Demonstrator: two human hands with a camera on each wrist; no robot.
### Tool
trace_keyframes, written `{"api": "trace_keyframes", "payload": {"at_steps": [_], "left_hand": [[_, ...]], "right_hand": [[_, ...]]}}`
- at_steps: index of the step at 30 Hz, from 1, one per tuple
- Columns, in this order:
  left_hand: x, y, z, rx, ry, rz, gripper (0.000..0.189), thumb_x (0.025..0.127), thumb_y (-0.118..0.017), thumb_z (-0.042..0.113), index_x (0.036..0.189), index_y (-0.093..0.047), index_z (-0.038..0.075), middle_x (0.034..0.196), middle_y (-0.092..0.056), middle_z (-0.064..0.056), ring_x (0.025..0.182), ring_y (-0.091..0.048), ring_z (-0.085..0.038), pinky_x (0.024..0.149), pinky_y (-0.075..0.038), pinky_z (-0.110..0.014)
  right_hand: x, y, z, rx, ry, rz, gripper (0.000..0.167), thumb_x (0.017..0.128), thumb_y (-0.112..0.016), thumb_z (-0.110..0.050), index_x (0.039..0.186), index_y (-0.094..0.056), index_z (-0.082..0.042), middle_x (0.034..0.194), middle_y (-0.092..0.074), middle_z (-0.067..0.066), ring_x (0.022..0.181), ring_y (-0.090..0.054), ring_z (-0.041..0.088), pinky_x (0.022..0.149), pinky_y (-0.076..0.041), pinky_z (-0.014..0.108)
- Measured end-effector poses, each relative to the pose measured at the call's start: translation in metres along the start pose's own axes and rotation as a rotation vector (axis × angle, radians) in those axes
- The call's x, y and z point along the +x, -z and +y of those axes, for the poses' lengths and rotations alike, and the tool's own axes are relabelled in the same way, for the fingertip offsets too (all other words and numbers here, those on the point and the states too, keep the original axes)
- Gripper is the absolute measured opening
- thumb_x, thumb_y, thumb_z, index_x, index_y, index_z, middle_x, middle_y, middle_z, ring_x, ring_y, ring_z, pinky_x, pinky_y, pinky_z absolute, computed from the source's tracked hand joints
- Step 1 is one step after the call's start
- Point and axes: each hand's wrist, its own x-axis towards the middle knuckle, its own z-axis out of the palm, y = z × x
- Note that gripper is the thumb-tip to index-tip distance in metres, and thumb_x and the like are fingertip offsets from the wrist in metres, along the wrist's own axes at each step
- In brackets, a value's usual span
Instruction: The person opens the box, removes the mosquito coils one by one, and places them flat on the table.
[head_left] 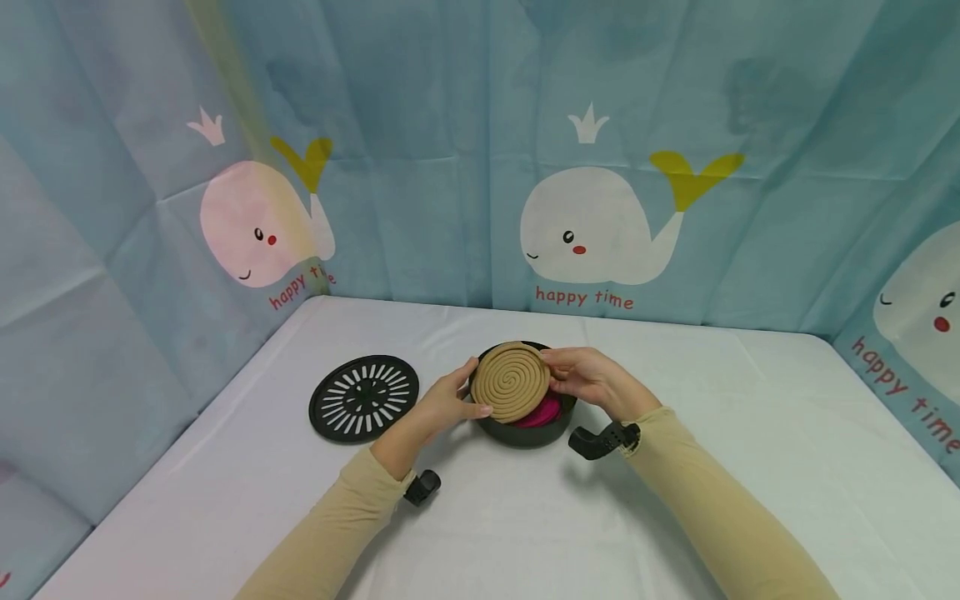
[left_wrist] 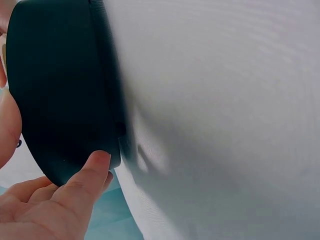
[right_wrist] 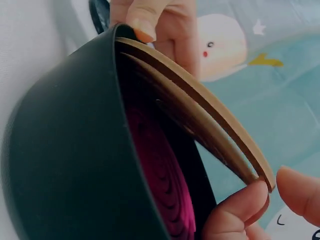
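Note:
A tan mosquito coil point(head_left: 510, 382) leans over a round black mosquito coil holder point(head_left: 517, 437), inside which a magenta coil point(right_wrist: 162, 175) lies. The tan coil point(right_wrist: 200, 100) shows two layers with a narrow gap between them in the right wrist view. My right hand point(head_left: 588, 379) pinches its raised right edge between thumb and fingers. At the opposite side my left hand point(head_left: 446, 404) grips the holder, its fingers against the outer wall point(left_wrist: 60, 90) and its thumb at the rim beside the tan coil's lower edge.
A black slotted round lid point(head_left: 364, 398) lies on the white tablecloth point(head_left: 247, 467) left of the holder. Each wrist wears a small black camera point(head_left: 596, 442). A blue curtain point(head_left: 442, 167) printed with whales hangs behind the table.

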Motion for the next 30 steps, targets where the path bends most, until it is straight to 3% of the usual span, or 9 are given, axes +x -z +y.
{"api": "trace_keyframes", "payload": {"at_steps": [4,7,9,13,15,18,21,25,30], "left_hand": [[0.000,0.000,0.001,-0.003,-0.004,-0.001,0.088,0.083,-0.071,-0.007,0.154,-0.020,0.002,0.160,-0.013,-0.015,0.141,-0.024,-0.040,0.113,-0.027,-0.044],[-0.001,-0.001,0.001,0.000,-0.002,-0.005,0.088,0.083,-0.072,-0.006,0.154,-0.020,0.003,0.160,-0.013,-0.015,0.141,-0.024,-0.040,0.113,-0.028,-0.045],[-0.001,-0.002,0.002,-0.004,0.000,-0.008,0.088,0.083,-0.072,-0.006,0.154,-0.020,0.003,0.160,-0.013,-0.014,0.141,-0.024,-0.040,0.112,-0.029,-0.045],[-0.001,-0.002,0.003,-0.013,0.001,-0.010,0.088,0.084,-0.071,-0.006,0.155,-0.019,0.003,0.161,-0.012,-0.014,0.141,-0.023,-0.040,0.112,-0.029,-0.045],[-0.001,-0.003,0.003,-0.011,0.003,-0.009,0.088,0.084,-0.071,-0.006,0.155,-0.019,0.003,0.161,-0.012,-0.014,0.141,-0.023,-0.040,0.112,-0.029,-0.045],[-0.001,-0.003,0.003,-0.005,0.005,-0.004,0.088,0.084,-0.071,-0.006,0.155,-0.020,0.003,0.161,-0.012,-0.013,0.142,-0.023,-0.040,0.112,-0.029,-0.045],[-0.001,-0.003,0.003,0.005,0.005,0.001,0.088,0.084,-0.071,-0.006,0.155,-0.020,0.004,0.161,-0.013,-0.013,0.141,-0.024,-0.040,0.112,-0.029,-0.045],[-0.001,-0.002,0.003,0.016,0.009,0.001,0.088,0.084,-0.071,-0.006,0.155,-0.020,0.004,0.161,-0.013,-0.013,0.141,-0.024,-0.039,0.112,-0.028,-0.046],[0.000,-0.001,0.000,0.015,0.007,0.003,0.087,0.084,-0.071,-0.006,0.154,-0.021,0.004,0.160,-0.015,-0.014,0.141,-0.026,-0.039,0.112,-0.029,-0.046]], "right_hand": [[0.000,0.000,0.002,-0.064,-0.003,-0.028,0.022,0.099,-0.048,0.001,0.085,-0.064,-0.004,0.080,-0.059,0.004,0.068,-0.054,0.009,0.060,-0.045,0.019],[-0.001,-0.002,0.004,-0.151,0.018,-0.027,0.011,0.098,-0.050,0.000,0.096,-0.061,-0.001,0.080,-0.061,0.003,0.068,-0.057,0.008,0.062,-0.046,0.020],[-0.002,-0.004,0.006,-0.202,0.032,-0.037,0.013,0.097,-0.050,0.000,0.109,-0.055,0.003,0.084,-0.062,0.003,0.072,-0.060,0.009,0.065,-0.049,0.023],[-0.003,-0.008,0.009,-0.229,0.031,-0.070,0.038,0.098,-0.048,0.001,0.134,-0.040,0.008,0.111,-0.059,0.015,0.088,-0.064,0.018,0.079,-0.056,0.036],[-0.003,-0.008,0.010,-0.220,0.022,-0.097,0.047,0.099,-0.043,0.003,0.145,-0.030,0.007,0.129,-0.049,0.025,0.103,-0.063,0.028,0.088,-0.054,0.045],[-0.006,-0.007,0.010,-0.205,0.019,-0.131,0.056,0.100,-0.038,0.007,0.151,-0.017,0.007,0.145,-0.031,0.033,0.122,-0.051,0.040,0.096,-0.044,0.052],[-0.009,-0.005,0.010,-0.188,0.023,-0.147,0.058,0.100,-0.035,0.008,0.152,-0.010,0.007,0.149,-0.024,0.035,0.131,-0.039,0.043,0.098,-0.040,0.051],[-0.017,0.001,0.005,-0.166,0.040,-0.131,0.058,0.101,-0.035,0.007,0.152,-0.008,0.009,0.150,-0.023,0.035,0.130,-0.040,0.041,0.095,-0.046,0.045],[-0.029,0.013,-0.006,-0.115,0.062,-0.119,0.060,0.102,-0.034,0.007,0.153,-0.004,0.006,0.152,-0.018,0.034,0.111,-0.061,0.029,0.089,-0.052,0.039]]}}
